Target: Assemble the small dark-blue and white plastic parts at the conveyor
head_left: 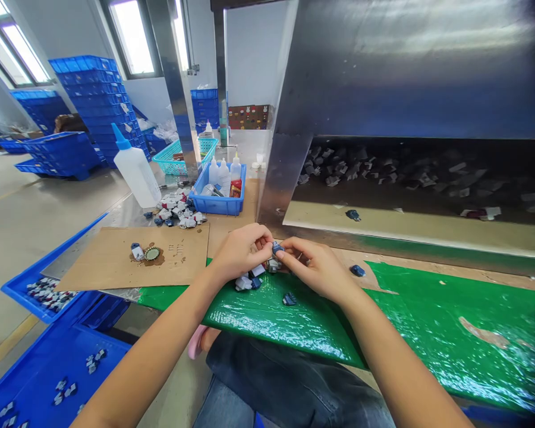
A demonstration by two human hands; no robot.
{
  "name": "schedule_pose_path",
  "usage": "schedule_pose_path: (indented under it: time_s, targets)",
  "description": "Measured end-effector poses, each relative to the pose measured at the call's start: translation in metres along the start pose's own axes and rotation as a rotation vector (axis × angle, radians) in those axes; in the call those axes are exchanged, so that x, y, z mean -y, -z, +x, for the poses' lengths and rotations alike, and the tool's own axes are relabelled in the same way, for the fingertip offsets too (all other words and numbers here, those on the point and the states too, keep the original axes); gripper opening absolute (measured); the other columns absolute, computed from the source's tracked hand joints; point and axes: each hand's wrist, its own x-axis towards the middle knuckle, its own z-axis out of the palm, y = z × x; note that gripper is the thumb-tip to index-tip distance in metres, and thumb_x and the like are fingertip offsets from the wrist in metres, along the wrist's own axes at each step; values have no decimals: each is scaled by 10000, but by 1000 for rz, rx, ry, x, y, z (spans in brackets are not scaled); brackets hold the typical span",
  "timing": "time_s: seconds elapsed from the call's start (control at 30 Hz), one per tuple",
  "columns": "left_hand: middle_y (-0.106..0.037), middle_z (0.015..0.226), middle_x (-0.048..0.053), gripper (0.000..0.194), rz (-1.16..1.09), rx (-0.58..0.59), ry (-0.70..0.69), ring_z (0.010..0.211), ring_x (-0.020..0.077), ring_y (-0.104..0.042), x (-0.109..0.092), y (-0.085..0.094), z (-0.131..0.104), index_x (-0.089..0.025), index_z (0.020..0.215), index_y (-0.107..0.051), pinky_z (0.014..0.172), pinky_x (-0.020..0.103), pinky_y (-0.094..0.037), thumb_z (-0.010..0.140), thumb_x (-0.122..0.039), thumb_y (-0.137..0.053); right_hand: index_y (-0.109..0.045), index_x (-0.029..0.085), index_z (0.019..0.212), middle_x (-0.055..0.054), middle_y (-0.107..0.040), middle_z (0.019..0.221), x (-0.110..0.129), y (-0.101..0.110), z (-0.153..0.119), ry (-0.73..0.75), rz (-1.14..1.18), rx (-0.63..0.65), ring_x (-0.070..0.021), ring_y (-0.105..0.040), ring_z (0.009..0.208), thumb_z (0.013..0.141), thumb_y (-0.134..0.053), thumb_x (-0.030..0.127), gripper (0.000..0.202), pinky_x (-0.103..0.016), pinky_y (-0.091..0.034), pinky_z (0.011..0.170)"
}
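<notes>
gloss beside matt

toward four o'clock, the green covering (428, 303) looks like plastic film, wrinkled and highly glossy. the hood (405, 71) at two o'clock is smooth metal with a satin sheen. near nine o'clock, the cardboard sheet (102, 261) is matt, with damp-looking blotches. at ten o'clock, the stacked crates (96, 92) are smooth plastic. the trousers (294, 371), six o'clock, are dull cloth. the small piece (277, 248) near centre, toward six: material unclear.
</notes>
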Motion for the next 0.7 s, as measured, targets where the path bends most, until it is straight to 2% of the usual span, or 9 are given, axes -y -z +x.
schedule_pose_path:
  time_s: [0.23, 0.33, 0.47, 0.57, 0.7]
  targets:
    - [-498, 667, -38, 41, 12, 23, -5, 625, 97, -510, 1, 0, 0, -177, 710, -483, 536, 192, -366, 739, -150, -492, -611, 178, 846, -33, -629, 724, -2, -1, 0, 42, -31, 30, -158, -533, 631, 837, -463, 360, 235, -257, -377, 549]
    - [-491, 673, -37, 44, 93, 37, -23, 625, 100, -485, 0, -1, 0, -181, 708, -477, 537, 201, -344, 734, -146, -483, -601, 183, 825, -33, -627, 746, -1, -1, 1, 63, -8, 41, -158, -532, 653, 847, -440, 356, 237, -255, -375, 562]
    - [-492, 695, -27, 61, 281, 12, -94, 640, 109, -468, -3, -1, -1, -183, 695, -478, 564, 222, -330, 746, -152, -464, -530, 187, 673, 0, -533, 609, 0, -1, 1, 47, 35, 36, -136, -467, 571, 830, -418, 347, 251, -249, -350, 531]
    - [-507, 701, -22, 88, 374, -73, -114, 649, 110, -471, -3, 1, -2, -182, 694, -488, 575, 223, -333, 746, -127, -444, -428, 192, 547, 15, -451, 526, 0, 0, 0, 1, 115, -2, -119, -420, 517, 805, -379, 308, 287, -244, -331, 502]
    - [-549, 720, -22, 88, 257, -241, -70, 662, 93, -509, -1, 4, -2, -185, 771, -533, 602, 194, -384, 777, -144, -455, -420, 194, 566, 11, -456, 526, -1, 2, -1, -71, 241, -137, -114, -424, 513, 813, -378, 336, 288, -237, -338, 483]
